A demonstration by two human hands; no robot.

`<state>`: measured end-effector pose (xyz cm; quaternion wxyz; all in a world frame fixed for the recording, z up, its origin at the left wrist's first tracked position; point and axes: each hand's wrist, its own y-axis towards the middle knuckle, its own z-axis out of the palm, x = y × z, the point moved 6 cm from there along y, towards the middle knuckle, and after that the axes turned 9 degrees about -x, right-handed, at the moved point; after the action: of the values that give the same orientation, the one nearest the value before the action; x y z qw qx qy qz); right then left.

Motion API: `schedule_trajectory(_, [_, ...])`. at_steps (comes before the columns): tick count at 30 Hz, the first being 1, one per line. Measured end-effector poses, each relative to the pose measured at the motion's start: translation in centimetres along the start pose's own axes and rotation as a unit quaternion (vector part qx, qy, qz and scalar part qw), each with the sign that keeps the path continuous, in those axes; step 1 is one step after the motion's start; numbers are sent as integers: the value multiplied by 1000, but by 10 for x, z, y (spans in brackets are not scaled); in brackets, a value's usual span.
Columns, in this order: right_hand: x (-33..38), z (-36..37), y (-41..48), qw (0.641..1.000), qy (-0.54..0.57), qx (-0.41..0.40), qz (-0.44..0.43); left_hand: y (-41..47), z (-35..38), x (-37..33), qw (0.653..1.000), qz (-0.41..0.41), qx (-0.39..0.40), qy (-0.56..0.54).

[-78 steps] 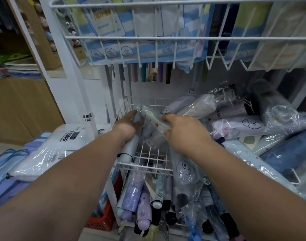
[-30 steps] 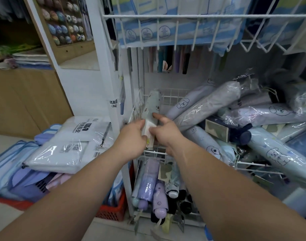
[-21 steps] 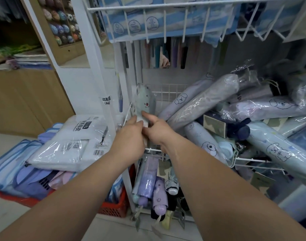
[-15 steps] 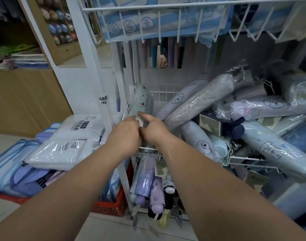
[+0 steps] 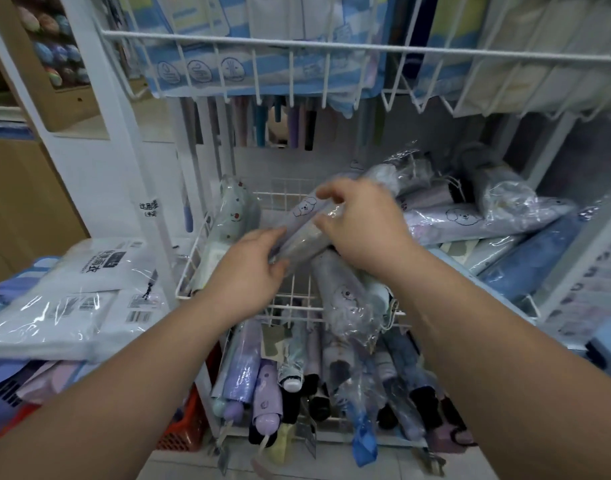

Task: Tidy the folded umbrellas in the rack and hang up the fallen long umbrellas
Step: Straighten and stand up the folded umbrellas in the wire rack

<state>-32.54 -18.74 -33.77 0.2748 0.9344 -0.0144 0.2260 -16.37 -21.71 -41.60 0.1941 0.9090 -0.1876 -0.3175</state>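
Umbrella (image 5: 306,237) between left fingers (image 5: 262,238), right fingers (image 5: 328,192) around it

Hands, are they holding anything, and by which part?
Both hold one plastic-wrapped lilac folded umbrella: the left hand grips its near end, the right hand pinches its middle.

The light is soft, cool and even, and it seems to come from above; the scene is quite bright. Shadows are weak: it is darker only under the upper wire basket (image 5: 297,46), toward the back edge of the rack. Small white glare sits on the plastic sleeves of the folded umbrellas (image 5: 487,220) at the right side of the middle basket (image 5: 283,197) and on the flat packets (image 5: 72,306) left of it. The left hand (image 5: 252,271), the right hand (image 5: 363,226) and the wrapped umbrella (image 5: 304,237) they hold are smeared by motion. The wide lens bends the white post (image 5: 99,133) near the left edge.
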Motion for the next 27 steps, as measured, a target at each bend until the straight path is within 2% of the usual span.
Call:
schedule_trajectory(2, [-20,-12,-1,987,-157,-41,-21,7,8,-9,998,-10,4,-64])
schedule_trajectory(5, [-47,-19,-6,969,-242,-41,-7,22,17,-19,992,-28,4,-122])
schedule_trajectory(8, [-69,-12,-4,970,-240,17,30,46,24,-21,989,-32,7,-142])
schedule_trajectory(12, [-71,-3,8,968,-239,71,-8,68,43,-12,993,3,86,-79])
schedule_trajectory(15, [-72,1,13,964,-242,105,-17,78,56,6,991,-33,119,-56])
schedule_trajectory(17, [-74,4,13,960,-254,111,-24,82,60,12,986,-62,133,-81])
schedule_trajectory(20, [-77,10,12,953,-276,124,-30,86,64,20,976,-111,132,-136])
schedule_trajectory(24, [-78,11,17,943,-294,153,-19,87,70,33,978,-150,117,-90])
schedule_trajectory(27, [-78,13,14,946,-291,143,-18,82,77,35,971,-157,128,-131])
